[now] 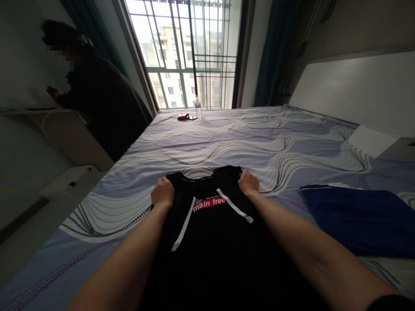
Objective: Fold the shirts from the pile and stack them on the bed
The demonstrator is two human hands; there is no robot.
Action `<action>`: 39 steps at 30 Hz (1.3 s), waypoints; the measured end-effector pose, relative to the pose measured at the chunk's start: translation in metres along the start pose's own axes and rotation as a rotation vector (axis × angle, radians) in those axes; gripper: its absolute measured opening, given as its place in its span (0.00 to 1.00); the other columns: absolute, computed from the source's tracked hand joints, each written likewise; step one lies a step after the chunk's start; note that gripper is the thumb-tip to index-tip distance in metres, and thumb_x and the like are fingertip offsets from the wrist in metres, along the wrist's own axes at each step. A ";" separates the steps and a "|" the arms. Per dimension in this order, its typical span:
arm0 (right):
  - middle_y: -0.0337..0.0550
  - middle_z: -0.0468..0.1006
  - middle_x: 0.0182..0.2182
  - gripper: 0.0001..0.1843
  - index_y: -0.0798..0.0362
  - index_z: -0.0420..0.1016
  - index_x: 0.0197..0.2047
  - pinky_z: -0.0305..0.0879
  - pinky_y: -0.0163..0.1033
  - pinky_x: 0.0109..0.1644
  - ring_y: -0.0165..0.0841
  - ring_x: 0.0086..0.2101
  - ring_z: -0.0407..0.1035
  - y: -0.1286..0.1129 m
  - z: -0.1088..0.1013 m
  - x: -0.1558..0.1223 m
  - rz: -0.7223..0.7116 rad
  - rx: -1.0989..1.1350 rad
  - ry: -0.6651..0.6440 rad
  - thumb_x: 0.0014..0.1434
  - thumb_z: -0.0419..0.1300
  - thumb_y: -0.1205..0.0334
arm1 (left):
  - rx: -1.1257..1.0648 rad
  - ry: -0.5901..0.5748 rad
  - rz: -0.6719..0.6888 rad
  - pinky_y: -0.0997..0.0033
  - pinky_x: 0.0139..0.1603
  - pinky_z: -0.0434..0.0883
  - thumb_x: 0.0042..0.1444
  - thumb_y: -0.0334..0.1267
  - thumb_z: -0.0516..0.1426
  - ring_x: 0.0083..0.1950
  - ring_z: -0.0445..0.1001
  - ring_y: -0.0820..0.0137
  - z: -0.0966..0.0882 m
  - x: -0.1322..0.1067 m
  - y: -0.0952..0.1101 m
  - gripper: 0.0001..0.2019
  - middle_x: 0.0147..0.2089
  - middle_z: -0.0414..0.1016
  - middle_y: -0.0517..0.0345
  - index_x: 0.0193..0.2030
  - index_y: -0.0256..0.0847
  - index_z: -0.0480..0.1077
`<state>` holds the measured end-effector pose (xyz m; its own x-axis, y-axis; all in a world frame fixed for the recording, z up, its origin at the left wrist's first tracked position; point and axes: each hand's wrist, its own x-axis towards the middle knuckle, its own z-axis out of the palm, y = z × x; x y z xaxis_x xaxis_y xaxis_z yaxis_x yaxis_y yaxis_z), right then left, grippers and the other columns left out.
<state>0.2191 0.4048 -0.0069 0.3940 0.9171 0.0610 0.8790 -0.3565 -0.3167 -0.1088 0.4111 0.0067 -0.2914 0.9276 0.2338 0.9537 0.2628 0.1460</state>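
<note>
My forearms stretch over a black hoodie [214,242] spread flat on the bed [259,138]. My left hand [162,192] and right hand [248,182] are both clenched on the garment's far edge, one at each side of its neck, white drawstrings trailing between them. A folded blue cloth [359,220] lies just right. Farther off, a water bottle [198,107], contents indiscernible, stands beside the window [188,52]; another person [97,99] bends at left.

Dim room, glaring backlit window [186,52], wide-angle distortion.
</note>
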 end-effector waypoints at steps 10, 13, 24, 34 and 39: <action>0.60 0.66 0.64 0.33 0.61 0.56 0.70 0.52 0.45 0.65 0.46 0.62 0.60 0.033 -0.016 -0.069 -0.121 0.023 0.004 0.70 0.48 0.49 | -0.069 -0.026 -0.014 0.53 0.63 0.62 0.66 0.53 0.41 0.65 0.66 0.49 -0.024 -0.082 -0.016 0.36 0.64 0.65 0.27 0.68 0.22 0.56; 0.57 0.55 0.70 0.37 0.61 0.47 0.74 0.39 0.49 0.70 0.44 0.68 0.49 0.059 -0.021 -0.109 -0.195 -0.025 -0.058 0.70 0.46 0.47 | -0.024 -0.028 0.038 0.51 0.68 0.55 0.65 0.54 0.42 0.71 0.58 0.48 -0.035 -0.136 -0.028 0.37 0.71 0.57 0.29 0.72 0.26 0.51; 0.65 0.71 0.59 0.33 0.65 0.63 0.65 0.60 0.47 0.60 0.49 0.57 0.66 0.157 -0.066 -0.313 -0.105 -0.074 0.035 0.67 0.52 0.48 | 0.184 0.056 -0.016 0.49 0.54 0.69 0.59 0.63 0.39 0.59 0.69 0.42 -0.098 -0.363 -0.120 0.47 0.59 0.68 0.22 0.66 0.16 0.57; 0.44 0.79 0.27 0.22 0.51 0.71 0.26 0.69 0.43 0.39 0.42 0.34 0.75 0.234 -0.111 -0.344 0.096 0.786 -0.251 0.58 0.49 0.43 | -0.989 -0.381 -0.520 0.60 0.38 0.75 0.53 0.58 0.52 0.36 0.79 0.56 -0.155 -0.387 -0.192 0.19 0.31 0.79 0.56 0.41 0.46 0.68; 0.46 0.83 0.33 0.23 0.53 0.76 0.34 0.71 0.43 0.43 0.44 0.38 0.77 0.240 -0.111 -0.379 0.140 0.832 -0.392 0.49 0.60 0.40 | -1.091 -0.670 -0.562 0.57 0.38 0.78 0.39 0.59 0.64 0.38 0.81 0.51 -0.171 -0.407 -0.201 0.23 0.30 0.81 0.55 0.37 0.46 0.72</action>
<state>0.3102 -0.0482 -0.0014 0.2298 0.9241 -0.3054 0.2947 -0.3651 -0.8831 -0.1941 -0.0647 0.0469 -0.2255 0.7986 -0.5581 0.0945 0.5881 0.8033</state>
